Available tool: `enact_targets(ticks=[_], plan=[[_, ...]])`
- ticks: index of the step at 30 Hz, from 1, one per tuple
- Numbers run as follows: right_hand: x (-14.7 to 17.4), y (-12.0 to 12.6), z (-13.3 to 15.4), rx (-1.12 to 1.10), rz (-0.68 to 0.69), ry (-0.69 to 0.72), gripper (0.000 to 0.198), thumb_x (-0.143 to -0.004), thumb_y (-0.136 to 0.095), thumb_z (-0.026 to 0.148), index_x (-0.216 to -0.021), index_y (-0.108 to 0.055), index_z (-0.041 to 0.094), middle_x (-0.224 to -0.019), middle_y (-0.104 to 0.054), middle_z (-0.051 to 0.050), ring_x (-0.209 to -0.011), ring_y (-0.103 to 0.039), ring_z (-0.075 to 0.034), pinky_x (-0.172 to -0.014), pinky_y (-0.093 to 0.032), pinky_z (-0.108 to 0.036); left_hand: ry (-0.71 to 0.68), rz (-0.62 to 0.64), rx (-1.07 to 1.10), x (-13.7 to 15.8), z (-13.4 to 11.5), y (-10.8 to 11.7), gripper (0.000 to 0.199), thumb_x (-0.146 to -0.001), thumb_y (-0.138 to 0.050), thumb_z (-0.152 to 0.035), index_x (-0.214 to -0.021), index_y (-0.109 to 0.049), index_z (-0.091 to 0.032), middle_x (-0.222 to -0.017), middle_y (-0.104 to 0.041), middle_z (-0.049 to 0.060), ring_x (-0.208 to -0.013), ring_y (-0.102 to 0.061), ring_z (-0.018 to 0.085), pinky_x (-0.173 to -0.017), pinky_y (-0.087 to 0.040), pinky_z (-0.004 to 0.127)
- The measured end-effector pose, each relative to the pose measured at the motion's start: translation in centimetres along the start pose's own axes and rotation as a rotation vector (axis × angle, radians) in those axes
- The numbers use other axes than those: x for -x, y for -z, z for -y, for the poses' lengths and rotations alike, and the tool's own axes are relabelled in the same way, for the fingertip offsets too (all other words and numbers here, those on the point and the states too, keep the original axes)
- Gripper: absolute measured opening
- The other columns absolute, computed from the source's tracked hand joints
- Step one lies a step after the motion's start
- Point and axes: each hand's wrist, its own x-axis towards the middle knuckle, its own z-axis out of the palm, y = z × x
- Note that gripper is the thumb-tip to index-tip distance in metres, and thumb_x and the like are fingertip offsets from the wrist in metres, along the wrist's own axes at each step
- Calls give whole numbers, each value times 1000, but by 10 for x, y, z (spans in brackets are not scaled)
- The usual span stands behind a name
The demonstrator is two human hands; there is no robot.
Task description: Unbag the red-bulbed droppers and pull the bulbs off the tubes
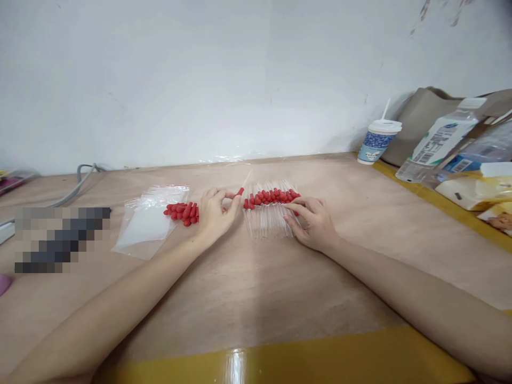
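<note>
Left hand point(216, 213), frame centre: thumb and fingertips pinching red bulb point(240, 191) with clear tube | Right hand point(316, 224), right of centre: fingers curled at red-bulbed tube row point(272, 197), pinch cannot be told | Red pile point(184, 213), centre-left, against clear bags point(140, 226)

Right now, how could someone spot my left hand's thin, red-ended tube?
On the brown tabletop, find the left hand beside a pile of small red bulbs. It pinches one thin, clear, red-ended tube, unlike the row of similar tubes lying to its right.
</note>
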Motion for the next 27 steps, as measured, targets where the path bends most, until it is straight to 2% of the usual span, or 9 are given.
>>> enact_targets(ticks=[4, 6, 9, 13, 18, 20, 24, 27], plan=[[-1, 3, 3, -49, 32, 50, 47, -82, -52, 31, -127, -44, 18, -125, -52, -12, -115, -48, -21, -94, -40, -37, -188, 79, 58, 28, 8, 16, 18, -81, -55, -36, -82, -64, -20, -86, -60, 3, -84, -52, 18, -79, -37, 35], [-2, 5, 4, -43, 92, 117, 54, -82, -53, 34, -131, -38, 17, -131, -47, -11, -122, -43, -22, -101, -35, -39, -271, 141, 48, 37, 8, 20, 17, -81, -56, -35, -84, -65, -21, -88, -61, 3, -87, -51, 19, -82, -34, 36], [-2, 7, 6, -44, 175, 212, 57, -82, -53, 38, -132, -38, 17, -132, -47, -10, -126, -38, -23, -107, -28, -44, -407, 232, 41, 42, 4, 23, 15, -81, -57, -34, -84, -66, -23, -90, -63, 3, -90, -51, 20, -85, -31, 38], [0, 7, 8, -80, 242, 262, 46, -82, -54, 38, -124, -48, 18, -124, -55, -8, -124, -40, -23, -108, -22, -50, -515, 291, 88, 42, 0, 23, 13, -81, -57, -34, -84, -66, -25, -89, -64, 2, -89, -52, 19, -85, -30, 39], [-1, 5, 14, -128, 252, 283, 19, -84, -54, 32, -97, -64, 24, -106, -66, -2, -115, -50, -21, -109, -19, -51, -508, 321, 128, 43, 0, 24, 14, -82, -57, -34, -84, -66, -23, -89, -64, 4, -91, -53, 19, -86, -34, 40], [-1, 5, 16, -136, 238, 288, 15, -84, -54, 30, -92, -66, 24, -102, -67, 0, -112, -52, -20, -109, -19, -51, -506, 335, 148, 44, -3, 24, 16, -81, -56, -32, -91, -65, -22, -96, -64, 5, -95, -54, 20, -89, -37, 40], [-1, 4, 18, -146, 221, 289, 14, -84, -54, 28, -90, -66, 23, -99, -68, 0, -110, -54, -20, -109, -20, -50, -575, 322, 180, 45, -12, 16, 33, -80, -58, -32, -111, -58, -20, -113, -59, 9, -110, -51, 22, -95, -40, 40], [-1, 2, 21, -151, 207, 308, 15, -84, -53, 26, -91, -65, 22, -98, -69, 0, -108, -55, -19, -110, -20, -49, -673, 258, 188, 46, -16, 5, 26, -82, -57, -30, -105, -61, -18, -109, -63, 9, -110, -54, 21, -94, -45, 39]])
